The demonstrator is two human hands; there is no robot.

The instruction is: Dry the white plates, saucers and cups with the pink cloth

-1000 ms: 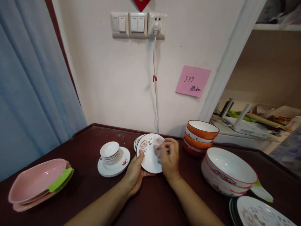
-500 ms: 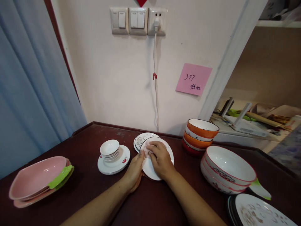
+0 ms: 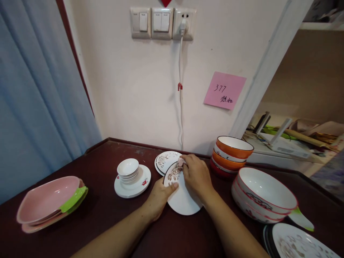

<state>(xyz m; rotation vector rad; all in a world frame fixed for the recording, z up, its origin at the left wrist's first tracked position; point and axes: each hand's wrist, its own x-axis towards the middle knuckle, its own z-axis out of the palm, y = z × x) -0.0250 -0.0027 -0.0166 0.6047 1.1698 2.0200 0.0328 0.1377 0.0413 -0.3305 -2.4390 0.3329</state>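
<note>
My left hand [image 3: 159, 197] grips the left rim of a white plate [image 3: 182, 199] with a dark edge and a brown floral print, its thumb on top. The plate is tilted towards me above the table. My right hand [image 3: 197, 177] is closed on a small pale pink cloth [image 3: 181, 162], pressed against the plate's upper part near the rim. Just behind lies a small stack of similar floral plates [image 3: 168, 157], partly covered by the held one.
Left stand small white bowls [image 3: 128, 167] on white plates [image 3: 134, 190], and pink dishes [image 3: 51, 199] with green handles. To the right are stacked orange bowls [image 3: 233, 147], white red-rimmed bowls [image 3: 266, 190] and more floral plates [image 3: 298, 243]. A wall borders the dark table [image 3: 107, 229].
My right hand has slid the cloth up and right across the plate, uncovering its floral print. The plate has come slightly lower and nearer. The view has shifted a little.
</note>
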